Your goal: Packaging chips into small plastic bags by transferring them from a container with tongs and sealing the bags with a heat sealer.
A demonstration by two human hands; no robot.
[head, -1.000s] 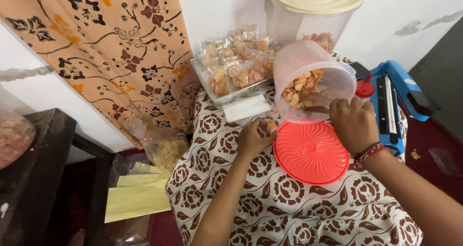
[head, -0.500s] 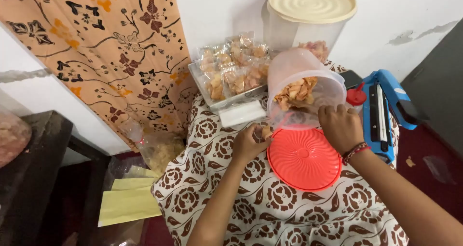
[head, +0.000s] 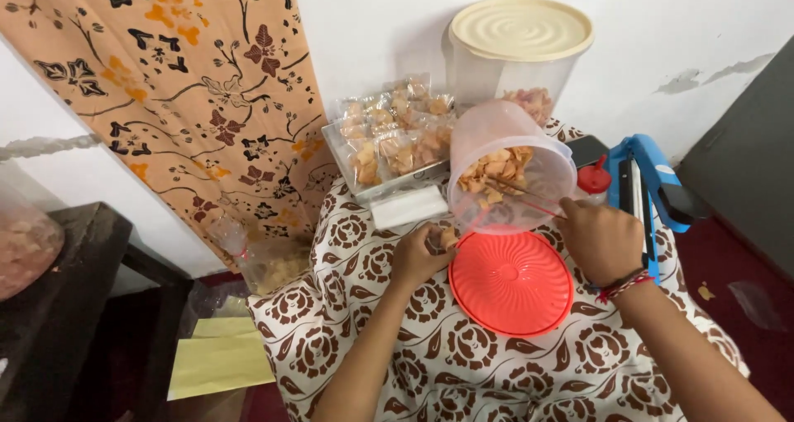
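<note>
Watching the head cam feed here. The left hand (head: 420,258) sits on the surface (head: 463,372), which has a brown-and-white flower cloth over it, and its fingers are closed around a small snack bag (head: 447,238), just left of the red lid (head: 510,282). The lid lies flat on the cloth, right below the tub (head: 506,167).

The tub is clear plastic, tipped on its side with the mouth facing me, and it's got a pile of orange-ish chips (head: 495,172) inside. The right hand (head: 601,240) is at the tub's rim, fingers pinched together on a thin stick-like tool (head: 536,199) that pokes into the tub. Can't tell exactly what the tool is. There's a red thread band on that wrist.

Behind the tub there's a tray (head: 395,141) stacked with filled snack bags, and a big container (head: 519,58) with a cream lid against the wall. A blue sealer (head: 645,186) is off to the right, and a small red-capped bottle (head: 593,181) sits between it and the tub. A white folded paper (head: 407,206) lies in front of the tray.
</note>
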